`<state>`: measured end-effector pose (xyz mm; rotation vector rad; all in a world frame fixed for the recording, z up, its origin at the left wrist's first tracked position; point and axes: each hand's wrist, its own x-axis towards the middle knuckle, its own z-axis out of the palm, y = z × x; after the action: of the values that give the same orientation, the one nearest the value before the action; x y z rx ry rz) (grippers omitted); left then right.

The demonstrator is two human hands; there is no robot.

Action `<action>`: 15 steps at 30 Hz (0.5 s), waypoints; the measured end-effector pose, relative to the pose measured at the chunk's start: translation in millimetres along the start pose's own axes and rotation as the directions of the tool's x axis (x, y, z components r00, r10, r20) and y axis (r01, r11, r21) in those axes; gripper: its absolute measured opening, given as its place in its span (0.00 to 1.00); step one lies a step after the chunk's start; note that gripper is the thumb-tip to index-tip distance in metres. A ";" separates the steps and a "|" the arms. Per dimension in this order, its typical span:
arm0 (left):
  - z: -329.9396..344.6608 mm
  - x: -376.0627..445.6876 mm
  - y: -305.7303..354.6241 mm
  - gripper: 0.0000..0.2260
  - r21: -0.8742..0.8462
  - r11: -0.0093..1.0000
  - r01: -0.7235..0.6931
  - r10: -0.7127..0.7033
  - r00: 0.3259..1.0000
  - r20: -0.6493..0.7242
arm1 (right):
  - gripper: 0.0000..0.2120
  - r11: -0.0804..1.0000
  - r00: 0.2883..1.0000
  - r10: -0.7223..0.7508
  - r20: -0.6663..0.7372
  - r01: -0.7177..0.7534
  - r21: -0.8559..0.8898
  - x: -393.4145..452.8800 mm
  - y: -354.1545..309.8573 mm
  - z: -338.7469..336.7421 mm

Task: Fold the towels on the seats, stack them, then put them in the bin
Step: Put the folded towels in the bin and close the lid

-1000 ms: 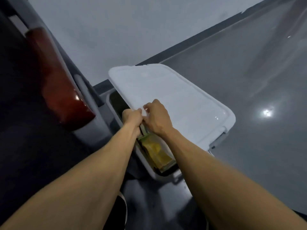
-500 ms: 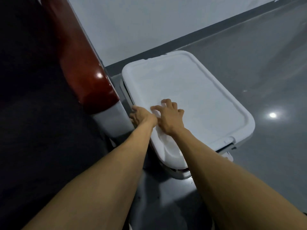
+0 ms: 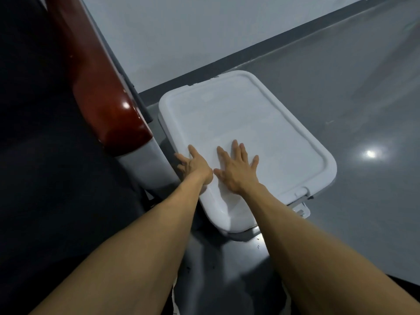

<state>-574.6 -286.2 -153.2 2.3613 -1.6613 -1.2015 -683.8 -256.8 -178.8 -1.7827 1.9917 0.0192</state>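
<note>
- Head view: we see the bin (image 3: 302, 208) standing on the grey floor (image 3: 341, 98), just beside the end of a row of seats, with its white lid (image 3: 238, 114) lying flat over the top so that the inside is hidden.
- We cannot see the towels at all; with the lid covering the bin, we cannot tell from this view where they lie.
- Our right hand (image 3: 236, 171) lies palm down on the near part of the lid, fingers (image 3: 235, 148) stretched out and spread, grasping nothing.
- Our left hand (image 3: 193, 164) rests at the lid's left edge, next to the right hand; its fingers are extended and loose, with the forefinger up on the lid and the others reaching over the rim on the seat side. They do not clasp anything that we can make out.
- Both bare forearms reach forward from the bottom of the picture and nearly meet at the wrists.
- A grey latch (image 3: 301, 194) shows at the lid's near right edge; whether it is fastened we cannot tell.
- To the left stands a glossy red-brown armrest (image 3: 100, 87) on a pale grey seat support (image 3: 145, 164), close to the bin's left side, and the dark seat (image 3: 45, 167) fills the left of the picture.
- Beyond the bin a pale wall (image 3: 181, 30) meets the floor along a dark skirting strip.
- A bright spot of light (image 3: 371, 153) glints on the floor to the right of the bin.
</note>
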 end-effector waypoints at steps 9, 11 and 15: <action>15.0 -12.5 -10.3 0.38 0.255 0.951 -0.177 0.175 0.984 0.031 | 0.35 0.998 0.995 -0.024 0.100 0.029 -0.055 -31.4 26.5 2.3; 16.5 -13.5 -13.7 0.39 0.239 0.952 -0.193 0.191 0.981 0.029 | 0.35 0.999 0.995 0.007 0.104 -0.002 -0.050 -36.8 31.9 4.6; 19.1 -13.4 -9.3 0.40 0.232 0.956 -0.176 0.178 0.984 0.015 | 0.37 0.998 0.993 0.030 0.113 -0.023 -0.066 -42.1 36.6 8.3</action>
<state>-580.3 -263.7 -162.8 2.2690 -2.0644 -1.0180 -713.5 -208.9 -182.3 -1.7539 1.9537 0.1918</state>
